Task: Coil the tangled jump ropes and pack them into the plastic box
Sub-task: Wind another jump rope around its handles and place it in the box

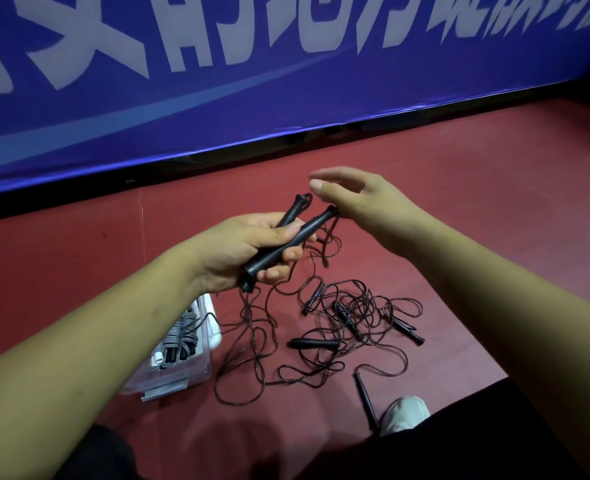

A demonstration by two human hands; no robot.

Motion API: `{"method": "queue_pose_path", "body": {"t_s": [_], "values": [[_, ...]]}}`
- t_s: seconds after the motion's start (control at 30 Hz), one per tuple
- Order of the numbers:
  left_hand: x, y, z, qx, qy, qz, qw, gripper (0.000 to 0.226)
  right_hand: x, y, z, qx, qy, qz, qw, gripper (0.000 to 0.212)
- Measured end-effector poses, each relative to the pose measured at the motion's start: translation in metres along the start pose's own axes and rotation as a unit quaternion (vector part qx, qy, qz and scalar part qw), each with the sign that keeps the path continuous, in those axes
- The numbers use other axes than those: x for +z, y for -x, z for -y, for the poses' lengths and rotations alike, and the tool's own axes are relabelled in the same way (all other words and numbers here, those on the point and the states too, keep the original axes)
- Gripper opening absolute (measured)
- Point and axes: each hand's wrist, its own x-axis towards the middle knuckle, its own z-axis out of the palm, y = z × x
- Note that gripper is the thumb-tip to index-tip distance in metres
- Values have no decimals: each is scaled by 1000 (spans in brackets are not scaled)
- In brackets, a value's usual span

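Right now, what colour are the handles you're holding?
Black: both slim jump-rope handles in the left hand, clearest in head view.

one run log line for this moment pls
left hand: grips two black handles | right hand: open, by handle tips | tangled jump ropes: on red floor | plastic box: holds grey coiled rope

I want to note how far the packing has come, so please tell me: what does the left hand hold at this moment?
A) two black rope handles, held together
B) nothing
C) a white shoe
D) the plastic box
A: the left hand has its fingers curled round two black handles held side by side, while the right hand is open just above their tips.
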Motion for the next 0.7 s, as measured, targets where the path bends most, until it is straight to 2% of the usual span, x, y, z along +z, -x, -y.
{"method": "queue_pose_path", "body": {"t_s": [0.07, 0.17, 0.3, 0.5, 0.7], "values": [[1, 2, -3, -6, 12, 25, 1000, 29, 3, 5, 5, -37, 12, 60, 997, 28], [2, 3, -4, -6, 28, 32, 999, 31, 7, 6, 8, -68, 12, 97, 993, 30], [1, 3, -5, -5, 69, 38, 997, 31, 0, 2, 13, -82, -12, 74, 994, 32], [-5, 6, -2, -37, 95, 100, 990, 27, -18, -8, 7, -73, -89, 52, 992, 18], [-7, 3, 3, -55, 146, 125, 980, 29, -14, -9, 4, -82, -79, 57, 992, 16]]}}
